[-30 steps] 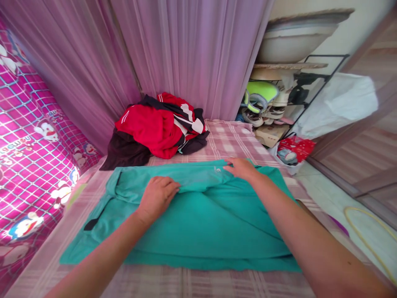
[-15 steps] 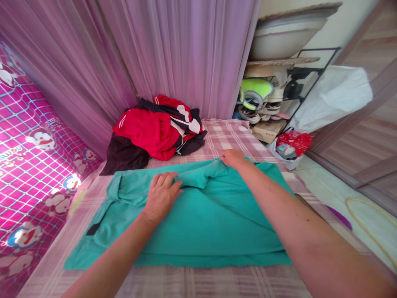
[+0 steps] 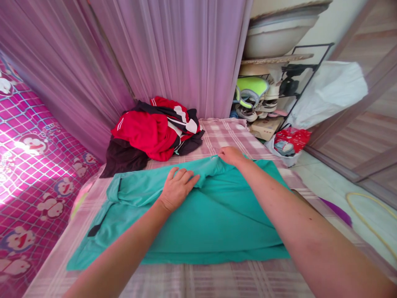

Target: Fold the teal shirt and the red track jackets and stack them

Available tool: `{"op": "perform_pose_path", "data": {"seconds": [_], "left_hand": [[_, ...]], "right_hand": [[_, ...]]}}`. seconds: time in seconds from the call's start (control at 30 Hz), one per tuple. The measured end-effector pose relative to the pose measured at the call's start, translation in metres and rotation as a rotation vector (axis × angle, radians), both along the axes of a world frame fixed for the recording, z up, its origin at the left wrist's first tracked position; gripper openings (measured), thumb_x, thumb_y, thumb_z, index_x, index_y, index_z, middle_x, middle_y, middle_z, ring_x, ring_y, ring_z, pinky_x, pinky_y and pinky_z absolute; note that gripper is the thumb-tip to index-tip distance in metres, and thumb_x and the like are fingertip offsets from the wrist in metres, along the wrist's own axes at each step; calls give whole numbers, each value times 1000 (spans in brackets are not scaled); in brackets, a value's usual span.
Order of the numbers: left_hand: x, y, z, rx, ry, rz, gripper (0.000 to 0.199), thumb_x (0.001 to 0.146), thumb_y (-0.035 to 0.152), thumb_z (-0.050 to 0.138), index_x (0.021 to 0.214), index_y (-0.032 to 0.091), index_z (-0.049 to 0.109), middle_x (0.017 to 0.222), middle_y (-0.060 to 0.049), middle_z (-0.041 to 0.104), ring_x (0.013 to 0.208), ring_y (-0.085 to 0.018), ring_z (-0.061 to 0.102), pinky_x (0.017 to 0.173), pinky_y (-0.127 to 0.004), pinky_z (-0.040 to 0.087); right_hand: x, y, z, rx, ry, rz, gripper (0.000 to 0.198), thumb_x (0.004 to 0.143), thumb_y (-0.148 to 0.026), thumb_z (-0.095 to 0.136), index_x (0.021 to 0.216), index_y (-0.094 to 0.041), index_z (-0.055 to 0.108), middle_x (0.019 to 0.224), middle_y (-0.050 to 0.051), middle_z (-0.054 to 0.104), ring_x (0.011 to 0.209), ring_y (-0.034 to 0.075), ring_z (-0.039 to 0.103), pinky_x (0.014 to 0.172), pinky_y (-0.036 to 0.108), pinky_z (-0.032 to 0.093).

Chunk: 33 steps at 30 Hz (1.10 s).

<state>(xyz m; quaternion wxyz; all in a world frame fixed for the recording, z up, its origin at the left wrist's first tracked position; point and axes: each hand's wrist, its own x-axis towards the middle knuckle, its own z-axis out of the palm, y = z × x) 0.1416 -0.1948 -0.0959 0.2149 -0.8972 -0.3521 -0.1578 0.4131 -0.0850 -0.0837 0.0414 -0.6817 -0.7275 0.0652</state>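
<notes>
A teal shirt lies spread lengthwise across the checked bedsheet, its left part folded over, with a small black patch near the lower left. My left hand rests on the upper middle of the cloth, palm down and fingers apart. At the shirt's far edge, right of centre, my right hand has its fingers closed on the fabric. The cloth between the two hands is gathered in a loose crease. My right forearm hides some of the shirt's right side.
Beyond the shirt lies a heap of red and dark clothes against the purple curtain. A pink cartoon-print cloth hangs at left. A shoe rack, white bag and red bag stand at right.
My left hand has slid right along the shirt, toward my right hand, and the crease in front of it has bunched closer. My right hand keeps its hold. The view has shifted slightly.
</notes>
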Motion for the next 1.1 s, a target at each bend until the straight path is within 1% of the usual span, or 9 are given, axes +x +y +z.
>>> {"op": "perform_pose_path", "data": {"seconds": [0.13, 0.27, 0.43, 0.5, 0.6, 0.77, 0.93, 1.0, 1.1], "left_hand": [[4, -18, -3, -142, -65, 17, 33, 98, 19, 44, 123, 27, 63, 106, -7, 71, 96, -19, 62, 95, -40, 46], [18, -34, -23, -317, -73, 10, 31, 97, 20, 43, 121, 23, 63, 106, -8, 71, 91, -19, 65, 82, -34, 52], [28, -45, -39, -353, -66, 5, 41, 95, 15, 45, 134, 23, 52, 120, -9, 68, 105, -19, 64, 91, -35, 53], [26, -46, -37, -300, -17, 75, 46, 94, 11, 44, 138, 22, 48, 126, -11, 63, 109, -21, 62, 93, -36, 53], [20, -47, -28, -275, 78, 142, 47, 93, 10, 44, 139, 21, 47, 121, -12, 64, 103, -21, 64, 87, -36, 55], [16, -49, -22, -307, 36, 24, 44, 94, 10, 45, 137, 21, 48, 116, -10, 68, 103, -18, 66, 91, -31, 53], [20, -56, -27, -462, 52, 58, 31, 95, 17, 49, 125, 23, 58, 111, -6, 72, 94, -18, 69, 82, -30, 56], [20, -62, -25, -524, 13, 46, 30, 95, 23, 51, 124, 23, 60, 120, -6, 70, 102, -20, 68, 89, -33, 55], [17, -71, -18, -588, -95, -20, 45, 94, 40, 54, 133, 20, 57, 137, -10, 61, 121, -24, 60, 103, -39, 49]], "right_hand": [[18, -7, 9, 66, 111, 13, 28, 94, -31, 50, 106, -21, 73, 107, 7, 74, 94, 21, 66, 77, 26, 45], [35, -23, -4, 20, 138, 24, 24, 92, -24, 55, 107, -22, 72, 101, 5, 75, 88, 18, 67, 75, 24, 46], [36, -40, -27, -11, 5, -4, 23, 90, -19, 56, 105, -21, 72, 107, 8, 74, 99, 22, 66, 84, 29, 46], [34, -42, -28, 31, -24, -6, 25, 92, -19, 52, 108, -21, 71, 112, 9, 73, 103, 23, 65, 86, 30, 45], [33, -42, -22, 70, -41, -14, 29, 94, -18, 46, 110, -20, 70, 113, 10, 72, 103, 24, 65, 86, 31, 46], [42, -41, -18, 133, -2, -28, 29, 93, -17, 47, 110, -20, 70, 114, 10, 71, 104, 24, 65, 87, 31, 46], [48, -52, -24, 68, -66, -53, 29, 91, -15, 48, 104, -19, 73, 112, 12, 71, 103, 26, 65, 87, 34, 47], [44, -58, -21, 93, -88, -57, 31, 89, -13, 49, 107, -19, 73, 115, 13, 70, 106, 26, 64, 91, 35, 47], [20, -66, -10, 270, -36, -1, 40, 88, -15, 50, 124, -17, 67, 126, 14, 65, 116, 27, 59, 100, 37, 44]]}}
